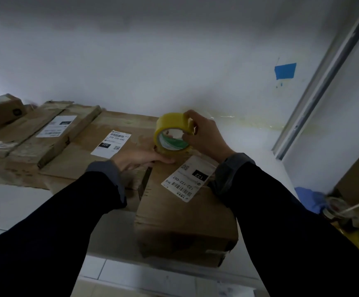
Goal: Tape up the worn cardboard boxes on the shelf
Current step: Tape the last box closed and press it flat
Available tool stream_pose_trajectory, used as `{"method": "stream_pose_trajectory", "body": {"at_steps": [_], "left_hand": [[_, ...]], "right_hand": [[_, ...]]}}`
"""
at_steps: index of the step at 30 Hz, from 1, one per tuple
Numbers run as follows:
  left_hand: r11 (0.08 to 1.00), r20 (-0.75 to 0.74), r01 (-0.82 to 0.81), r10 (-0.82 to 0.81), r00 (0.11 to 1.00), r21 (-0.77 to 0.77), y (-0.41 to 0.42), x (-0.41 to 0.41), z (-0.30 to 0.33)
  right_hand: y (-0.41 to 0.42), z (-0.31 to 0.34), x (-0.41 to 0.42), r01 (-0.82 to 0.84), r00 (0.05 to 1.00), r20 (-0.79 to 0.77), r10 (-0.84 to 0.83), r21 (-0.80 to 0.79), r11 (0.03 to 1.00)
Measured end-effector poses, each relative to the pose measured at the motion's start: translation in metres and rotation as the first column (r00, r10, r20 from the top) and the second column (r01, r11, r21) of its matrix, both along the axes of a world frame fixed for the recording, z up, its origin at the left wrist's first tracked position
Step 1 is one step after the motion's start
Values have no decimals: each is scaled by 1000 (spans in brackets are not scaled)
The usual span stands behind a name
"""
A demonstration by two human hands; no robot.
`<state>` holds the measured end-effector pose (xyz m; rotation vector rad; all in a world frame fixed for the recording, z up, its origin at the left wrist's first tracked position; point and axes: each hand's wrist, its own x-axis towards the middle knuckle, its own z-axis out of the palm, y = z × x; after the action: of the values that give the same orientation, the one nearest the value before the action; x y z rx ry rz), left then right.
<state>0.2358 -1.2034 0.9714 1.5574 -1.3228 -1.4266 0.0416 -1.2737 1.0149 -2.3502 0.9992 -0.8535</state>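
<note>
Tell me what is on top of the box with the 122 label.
On the box are its label, the tape roll held by the right hand, and the left hand. Under the hands is hidden.

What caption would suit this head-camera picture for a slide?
Right hand holds a yellow tape roll over a worn cardboard box while the left hand presses on its top.

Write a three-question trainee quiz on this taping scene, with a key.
1. True or false: the right hand grips the yellow tape roll.
2. What number is printed in the black patch on the label of the nearest box?
3. The left hand rests: A) flat on that box's top beside the roll, B) on the blue tape patch on the wall, C) inside the roll.

Key: 1 true; 2 122; 3 A.
</note>
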Motion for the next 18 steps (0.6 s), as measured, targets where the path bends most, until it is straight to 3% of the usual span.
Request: {"method": "stream_pose_trajectory", "body": {"at_steps": [3, 5, 8, 13, 16, 18], "left_hand": [[998, 27, -52, 54, 998, -43, -3, 1, -4], [998, 36, -31, 33, 999, -53, -3, 3, -6], [998, 5, -27, 28, 1000, -56, -7, 5, -10], [999, 30, -25, 26, 999, -45, -6, 4, -11], [993, 273, 44, -13, 962, -110, -2, 0, -1], [986, 506, 105, -28, 862, -126, 2, -7, 9]], "right_hand": [[-12, 18, -32, 279, 960, 54, -275, -283, 918], [-17, 23, -64, 443, 894, 86, -440, -321, 837], [-15, 4, -93, 417, 909, 157, -387, -279, 865], [-9, -13, -98, 295, 954, 140, -264, -300, 907], [-6, -11, -98, 277, 961, 103, -257, -315, 908], [-9, -12, -98, 293, 956, 120, -268, -306, 906]]}}
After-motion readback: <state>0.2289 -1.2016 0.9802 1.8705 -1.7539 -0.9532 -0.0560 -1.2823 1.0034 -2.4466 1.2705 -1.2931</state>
